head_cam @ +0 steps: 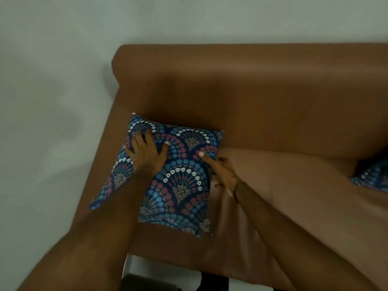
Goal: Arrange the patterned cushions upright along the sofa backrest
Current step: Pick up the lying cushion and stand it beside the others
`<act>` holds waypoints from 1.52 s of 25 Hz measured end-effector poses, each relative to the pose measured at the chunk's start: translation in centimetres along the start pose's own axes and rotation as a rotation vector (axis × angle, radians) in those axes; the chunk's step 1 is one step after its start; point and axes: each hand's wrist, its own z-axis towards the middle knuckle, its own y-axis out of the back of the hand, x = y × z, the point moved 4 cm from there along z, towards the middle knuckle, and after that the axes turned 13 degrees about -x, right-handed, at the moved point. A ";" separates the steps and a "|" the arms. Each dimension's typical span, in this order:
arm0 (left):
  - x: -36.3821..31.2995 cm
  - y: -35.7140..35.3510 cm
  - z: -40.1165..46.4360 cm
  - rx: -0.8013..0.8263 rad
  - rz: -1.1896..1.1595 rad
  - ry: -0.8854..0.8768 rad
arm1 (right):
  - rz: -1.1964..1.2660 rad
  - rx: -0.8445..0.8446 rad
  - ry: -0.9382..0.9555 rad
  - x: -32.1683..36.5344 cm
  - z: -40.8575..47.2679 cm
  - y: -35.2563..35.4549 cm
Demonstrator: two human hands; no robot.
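Note:
A navy cushion [178,181] with blue, red and white fan patterns leans in the left corner of the brown sofa [262,91], its top edge against the backrest. My left hand [147,152] grips its upper left part, fingers dug into the fabric. My right hand [222,173] holds the cushion's right edge, thumb on the front face and fingers behind. A second cushion [371,177] of the same pattern shows partly at the right edge of the view, on the seat.
The sofa's left armrest [98,169] runs beside the cushion. A pale wall [52,80] stands behind and left. The seat [294,196] stretches between the two cushions. White floor and a dark object [151,282] lie below the front edge.

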 end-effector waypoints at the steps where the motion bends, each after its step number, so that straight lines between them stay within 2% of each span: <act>1: 2.1 -0.1 0.8 0.022 -0.013 0.066 | 0.013 0.029 0.003 0.2 -0.1 -1.1; 3: 4.8 -0.4 2.1 0.111 -0.131 0.278 | 0.025 0.067 -0.010 0.8 -0.5 -3.0; 5: 6.4 -0.8 3.1 0.169 -0.358 0.475 | 0.012 0.065 -0.033 0.8 -0.2 -3.6; 8: 6.0 0.6 3.2 0.225 -0.602 0.598 | 0.002 0.091 0.006 1.5 -0.6 -1.8; 11: 1.6 2.3 0.7 0.289 -0.788 0.581 | 0.070 0.060 0.090 2.3 -0.3 4.4; 15: -9.4 0.9 -4.9 0.269 -1.008 0.350 | 0.107 -0.176 0.274 3.3 1.2 17.6; 19: -19.4 -3.3 -9.0 0.263 -1.060 0.219 | 0.121 -0.351 0.362 3.7 1.4 28.6; 23: -24.5 -6.2 -11.6 0.278 -1.033 0.172 | 0.149 -0.423 0.424 2.4 2.8 35.1; 27: -25.3 -9.5 -11.8 0.264 -0.988 0.166 | 0.154 -0.463 0.422 1.2 5.1 36.5; 30: -25.2 -11.1 -12.0 0.300 -0.878 0.100 | 0.177 -0.524 0.404 -0.7 6.3 35.8; 33: -22.3 -12.7 -11.5 0.377 -0.663 -0.039 | 0.183 -0.518 0.222 -3.6 5.6 32.6; 35: -17.8 -13.7 -10.5 0.399 -0.380 -0.134 | 0.112 -0.516 0.056 -5.3 5.2 29.3; 36: -15.0 -14.1 -9.8 0.368 -0.234 -0.168 | 0.080 -0.503 -0.056 -6.2 5.3 27.3; 38: -8.2 -13.2 -7.7 0.252 -0.091 -0.158 | 0.024 -0.380 -0.191 -7.1 4.8 21.5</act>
